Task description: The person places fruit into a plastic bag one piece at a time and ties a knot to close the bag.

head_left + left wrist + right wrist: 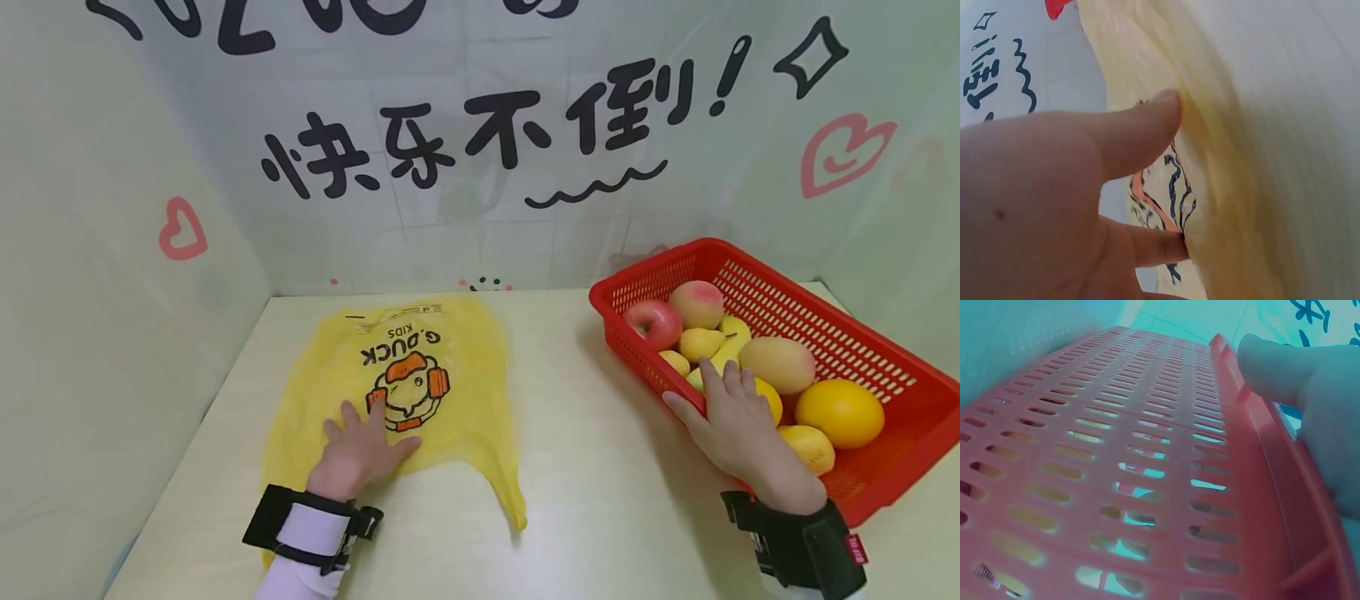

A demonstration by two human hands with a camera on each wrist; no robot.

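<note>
In the head view my left hand (362, 454) rests on a yellow plastic bag (468, 375) with its fingers spread. The bag lies flat with a printed duck and lettering; the left wrist view shows the thumb and a finger touching its film (1229, 187). My right hand (738, 425) lies across the near-left rim of a red plastic basket (847, 333), fairly straight fingers over the fruit, thumb at the rim's outer side. Near those fingers are a pear (701, 343), a banana (733, 337) and a yellow-pink mango (777, 364). The slotted basket wall (1166, 425) fills the right wrist view.
The basket also holds a pink apple (654, 323), a peach (696, 303), an orange (840, 413) and a yellow fruit (808, 448). Bag and basket lie on a pale table (577, 500). A printed white sheet (450, 225) closes off the back and sides.
</note>
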